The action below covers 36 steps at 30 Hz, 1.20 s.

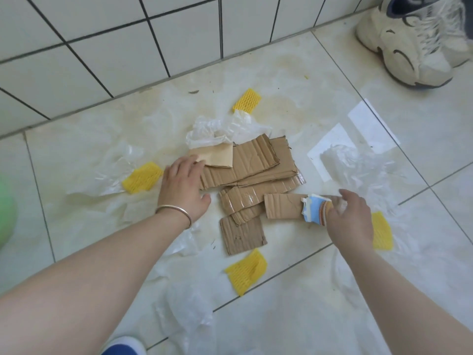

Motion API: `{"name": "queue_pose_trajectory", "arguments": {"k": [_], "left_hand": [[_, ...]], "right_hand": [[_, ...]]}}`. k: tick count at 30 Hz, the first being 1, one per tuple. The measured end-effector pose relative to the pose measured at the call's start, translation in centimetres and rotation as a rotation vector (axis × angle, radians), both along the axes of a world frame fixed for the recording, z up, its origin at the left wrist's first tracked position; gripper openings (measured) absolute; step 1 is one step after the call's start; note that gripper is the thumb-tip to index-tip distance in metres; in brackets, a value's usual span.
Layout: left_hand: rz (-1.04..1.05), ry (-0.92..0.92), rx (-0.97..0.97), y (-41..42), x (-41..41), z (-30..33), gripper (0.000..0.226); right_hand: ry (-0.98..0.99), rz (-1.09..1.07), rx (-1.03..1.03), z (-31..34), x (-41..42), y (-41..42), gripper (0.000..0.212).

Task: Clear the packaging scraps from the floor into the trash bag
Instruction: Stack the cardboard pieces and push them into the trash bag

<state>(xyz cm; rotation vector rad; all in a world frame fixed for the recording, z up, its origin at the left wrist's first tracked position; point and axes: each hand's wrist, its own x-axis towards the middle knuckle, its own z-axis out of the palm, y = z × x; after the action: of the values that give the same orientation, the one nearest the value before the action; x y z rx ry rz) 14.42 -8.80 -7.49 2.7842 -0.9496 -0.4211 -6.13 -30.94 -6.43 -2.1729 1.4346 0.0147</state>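
Several brown cardboard pieces (256, 165) lie heaped on the pale floor tiles. My left hand (183, 185), a bangle on its wrist, rests flat on the heap's left edge, fingertips touching a tan piece (217, 156). My right hand (349, 216) pinches a printed blue-and-orange scrap (316, 210) over a cardboard strip (284, 206). Several yellow foam net pieces lie around: one (142, 177) left, one (247, 99) far, one (247, 270) near, one (382, 230) behind my right hand. Clear plastic film (225, 129) lies crumpled beyond the heap.
More clear plastic film (358, 162) spreads right of the heap and near my arms (184, 313). A white tiled wall (102, 47) borders the floor at the back. Another person's pale sneaker (414, 42) stands at top right. A green thing (6, 216) shows at the left edge.
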Motion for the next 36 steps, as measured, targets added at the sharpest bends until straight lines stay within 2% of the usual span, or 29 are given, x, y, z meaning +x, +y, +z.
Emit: {"name": "queue_pose_trajectory", "arguments": {"k": [3,6,7,9,12,15,19,22,26,31,34,36], "left_hand": [[-0.197,-0.073,-0.144,-0.9,-3.3,-0.4,0.057],[-0.28,-0.002,-0.193,-1.8,-6.7,-1.0,0.052],[-0.287,0.027,-0.195,-1.9,-7.5,-1.4,0.051],[-0.275,0.093,-0.169,-1.8,-8.6,-1.8,0.053],[-0.221,0.214,-0.084,-1.1,-8.9,-2.0,0.06],[-0.198,0.194,-0.001,-0.4,-8.7,-2.3,0.07],[-0.186,0.106,0.028,-0.1,-9.4,-2.8,0.074],[-0.052,0.094,0.005,-0.3,-9.8,-2.9,0.079],[0.098,0.203,-0.007,-0.8,-10.1,-2.7,0.084],[0.155,0.282,0.019,-1.0,-10.7,-2.1,0.084],[0.21,0.355,0.073,-1.1,-10.7,-1.3,0.084],[0.208,0.381,0.13,-1.1,-10.8,-0.4,0.078]], "right_hand": [[0.029,0.331,-0.2,0.0,-0.5,0.6,0.045],[0.028,0.537,-0.339,0.0,-0.7,0.8,0.05],[0.03,0.576,-0.326,-0.1,-0.7,1.0,0.051],[0.051,0.558,-0.194,-0.5,-0.4,0.9,0.055],[0.207,0.594,-0.029,-1.3,-0.1,0.1,0.067],[0.341,0.72,-0.104,-1.6,0.4,-0.8,0.067],[0.45,0.743,-0.16,-1.8,0.6,-0.4,0.065],[0.484,0.748,-0.21,-1.8,0.6,0.1,0.049],[0.507,0.822,-0.237,-1.1,0.7,0.1,0.031],[0.373,0.659,-0.022,1.2,0.9,-0.8,0.023],[0.1,0.345,0.271,2.6,1.3,-0.5,0.013],[-0.031,0.172,0.391,2.9,1.4,-0.1,0.02]]}}
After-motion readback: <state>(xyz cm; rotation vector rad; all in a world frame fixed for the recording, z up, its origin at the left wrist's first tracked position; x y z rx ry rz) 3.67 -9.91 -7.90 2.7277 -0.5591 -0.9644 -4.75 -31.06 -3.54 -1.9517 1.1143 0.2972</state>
